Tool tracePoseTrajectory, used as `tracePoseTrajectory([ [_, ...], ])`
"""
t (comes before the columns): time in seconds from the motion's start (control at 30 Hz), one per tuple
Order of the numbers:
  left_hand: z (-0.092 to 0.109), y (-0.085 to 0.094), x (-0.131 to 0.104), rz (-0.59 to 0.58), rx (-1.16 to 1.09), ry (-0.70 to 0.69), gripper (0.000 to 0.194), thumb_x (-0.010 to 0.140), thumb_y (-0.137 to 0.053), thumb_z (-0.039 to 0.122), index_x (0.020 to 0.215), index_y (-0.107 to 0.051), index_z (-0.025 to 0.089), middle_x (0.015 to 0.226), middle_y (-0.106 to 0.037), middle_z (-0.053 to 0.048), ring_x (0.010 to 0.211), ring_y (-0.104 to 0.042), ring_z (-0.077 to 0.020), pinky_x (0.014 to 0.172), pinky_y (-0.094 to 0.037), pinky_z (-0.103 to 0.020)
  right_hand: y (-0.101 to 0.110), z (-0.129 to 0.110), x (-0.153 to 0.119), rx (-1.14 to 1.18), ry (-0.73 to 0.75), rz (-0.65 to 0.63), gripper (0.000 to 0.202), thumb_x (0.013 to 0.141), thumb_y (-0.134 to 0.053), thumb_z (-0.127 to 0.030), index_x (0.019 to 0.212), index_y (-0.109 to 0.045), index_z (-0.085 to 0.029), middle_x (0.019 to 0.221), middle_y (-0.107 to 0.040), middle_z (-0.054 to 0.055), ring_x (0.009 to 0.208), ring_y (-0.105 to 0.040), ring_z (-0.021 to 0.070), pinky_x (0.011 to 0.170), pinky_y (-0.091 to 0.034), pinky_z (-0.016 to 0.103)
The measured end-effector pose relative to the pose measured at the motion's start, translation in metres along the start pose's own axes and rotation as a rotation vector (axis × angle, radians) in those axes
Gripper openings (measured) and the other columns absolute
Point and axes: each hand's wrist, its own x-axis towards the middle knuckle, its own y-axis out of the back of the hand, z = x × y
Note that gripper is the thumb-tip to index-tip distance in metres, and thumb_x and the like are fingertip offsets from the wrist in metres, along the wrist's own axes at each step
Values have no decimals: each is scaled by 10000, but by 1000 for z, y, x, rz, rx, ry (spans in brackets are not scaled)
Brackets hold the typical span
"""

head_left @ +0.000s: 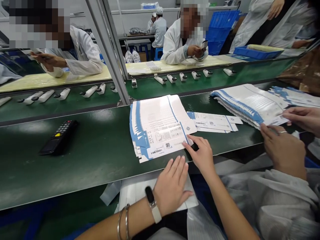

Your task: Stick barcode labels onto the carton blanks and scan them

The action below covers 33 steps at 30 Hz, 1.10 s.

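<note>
Right hand (202,155) open, fingertips pinning corner of fanned leaflet stack (160,128) to steady it; left hand (171,185) flat, released, just below stack, probably on white bag (135,193).

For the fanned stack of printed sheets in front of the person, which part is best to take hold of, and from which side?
Probably the near right corner of the top sheet in the fanned stack, coming from the near right, where the right hand already touches it with its fingertips. The sheets lie flat on the green table, stepped so the near edges are exposed. The left hand rests below the table edge on white bags.
</note>
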Motion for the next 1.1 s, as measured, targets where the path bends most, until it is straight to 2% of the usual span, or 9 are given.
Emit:
tracePoseTrajectory([
  [0.1,-9,6,-9,55,4,34,677,856,-316,523,1352,-291,64,1437,-264,-143,1346,-187,-268,1104,-202,-412,0,-1,0,8,-11,-10,323,787,-560,-436,1010,-640,-217,983,-652,77,887,-555,240,794,-418,396],
  [0.2,-32,4,-4,57,46,176,685,854,-318,528,1352,-282,59,1433,-271,-138,1345,-190,-269,1093,-221,-445,0,-2,0,7,-29,-9,322,785,-568,-427,1014,-639,-213,979,-649,73,881,-547,235,791,-417,386],
  [0.3,-45,-2,5,21,43,180,682,859,-298,528,1357,-270,63,1442,-250,-130,1347,-184,-263,1090,-229,-451,-1,-2,0,-7,-43,-7,320,782,-575,-420,1016,-641,-212,972,-645,70,876,-544,233,790,-417,381],
  [0.43,-37,-3,5,-2,-1,122,628,875,-318,459,1362,-261,67,1447,-231,-137,1349,-172,-262,1091,-234,-441,-2,-2,0,-16,-53,-22,327,783,-571,-430,1021,-641,-217,972,-639,70,884,-539,238,792,-414,383],
  [0.63,-19,2,-7,12,14,91,628,866,-353,440,1335,-309,24,1406,-309,-184,1328,-222,-297,1062,-297,-440,-1,-4,1,-15,-64,-22,333,782,-583,-413,1033,-637,-202,980,-636,69,882,-532,232,803,-409,377],
  [0.87,-25,-3,-1,40,91,203,601,879,-339,409,1368,-243,72,1436,-262,-134,1335,-214,-289,1062,-264,-522,-3,-3,1,1,-62,-12,344,784,-568,-446,1026,-639,-211,957,-636,64,872,-530,234,786,-415,376],
  [1.1,-17,-9,-9,59,45,171,565,865,-383,378,1328,-332,59,1410,-318,-156,1313,-273,-290,1064,-280,-485,-3,-3,1,-16,-68,-13,325,777,-594,-406,1032,-637,-209,968,-635,60,885,-532,231,797,-413,376],
])
